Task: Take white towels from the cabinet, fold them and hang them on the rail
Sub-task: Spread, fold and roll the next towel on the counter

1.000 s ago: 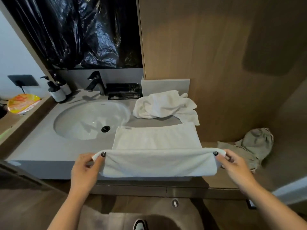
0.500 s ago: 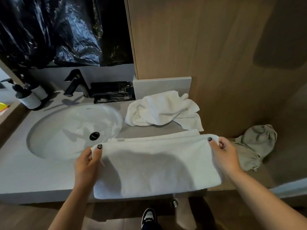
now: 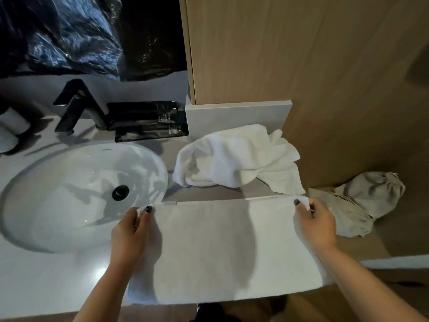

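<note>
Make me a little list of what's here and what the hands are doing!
place: counter with a sink
flat towel: spread on the counter, near edge hanging over the front
left hand: pinches the towel's far left corner
right hand: pinches the towel's far right corner
crumpled towel: heaped behind the flat one
grey cloth: bunched on the wooden ledge at the right
tap: black, behind the sink
rail: not in view
</note>
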A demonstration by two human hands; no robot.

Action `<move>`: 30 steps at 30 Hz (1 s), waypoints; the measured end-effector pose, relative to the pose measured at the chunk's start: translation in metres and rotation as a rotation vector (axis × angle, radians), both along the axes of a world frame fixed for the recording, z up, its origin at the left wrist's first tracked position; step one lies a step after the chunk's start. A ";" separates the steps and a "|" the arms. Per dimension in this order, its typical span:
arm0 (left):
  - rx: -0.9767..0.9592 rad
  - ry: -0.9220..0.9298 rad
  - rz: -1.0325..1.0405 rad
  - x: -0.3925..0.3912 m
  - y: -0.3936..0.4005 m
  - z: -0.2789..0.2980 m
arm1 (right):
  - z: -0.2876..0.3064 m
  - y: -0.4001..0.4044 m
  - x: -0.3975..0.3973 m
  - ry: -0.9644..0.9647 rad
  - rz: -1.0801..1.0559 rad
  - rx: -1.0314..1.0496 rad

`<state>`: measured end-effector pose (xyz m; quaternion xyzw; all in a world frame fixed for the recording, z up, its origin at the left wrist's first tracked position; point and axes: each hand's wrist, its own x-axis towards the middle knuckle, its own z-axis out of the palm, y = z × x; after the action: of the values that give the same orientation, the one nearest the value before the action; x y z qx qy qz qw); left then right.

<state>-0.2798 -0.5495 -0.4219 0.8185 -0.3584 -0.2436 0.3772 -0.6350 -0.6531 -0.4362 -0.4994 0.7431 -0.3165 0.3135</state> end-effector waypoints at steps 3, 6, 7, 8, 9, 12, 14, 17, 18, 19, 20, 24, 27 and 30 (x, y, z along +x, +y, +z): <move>0.001 -0.063 -0.044 0.005 -0.005 -0.003 | 0.002 0.001 0.003 0.063 0.033 -0.050; 0.017 -0.128 -0.077 0.007 -0.011 -0.004 | 0.003 -0.001 0.007 0.124 0.038 -0.084; 0.020 -0.140 -0.081 0.007 -0.013 -0.004 | 0.002 -0.002 0.008 0.144 0.033 -0.089; 0.027 -0.148 -0.082 0.007 -0.015 -0.004 | 0.000 -0.004 0.009 0.166 0.028 -0.093; 0.035 -0.153 -0.080 0.007 -0.017 -0.004 | -0.002 -0.005 0.009 0.190 0.025 -0.096; 0.053 -0.167 -0.080 0.008 -0.021 -0.006 | -0.008 -0.008 0.010 0.251 0.018 -0.091; 0.062 -0.176 -0.085 0.008 -0.022 -0.006 | -0.009 -0.009 0.010 0.269 0.015 -0.083; 0.087 -0.178 -0.083 0.008 -0.023 -0.010 | -0.010 -0.011 0.012 0.263 0.023 -0.092; 0.105 -0.187 -0.081 0.008 -0.023 -0.011 | -0.010 -0.012 0.012 0.251 0.025 -0.089; 0.130 -0.206 -0.083 0.008 -0.024 -0.011 | -0.009 -0.013 0.012 0.237 0.022 -0.078; 0.160 -0.237 -0.092 0.007 -0.024 -0.011 | -0.006 -0.014 0.013 0.220 0.015 -0.064; 0.115 -0.462 -0.145 0.002 -0.014 -0.003 | 0.008 -0.004 0.030 0.421 0.064 -0.180; -0.008 -0.639 -0.257 -0.008 -0.001 -0.007 | 0.009 0.018 0.054 0.586 0.342 -0.437; -0.047 -0.660 -0.446 -0.027 0.006 -0.026 | -0.002 0.044 0.095 0.517 0.669 -0.408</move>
<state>-0.3067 -0.5439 -0.4476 0.7459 -0.6349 -0.0354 0.1984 -0.5404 -0.6087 -0.4382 -0.8253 0.5177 -0.2028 0.0983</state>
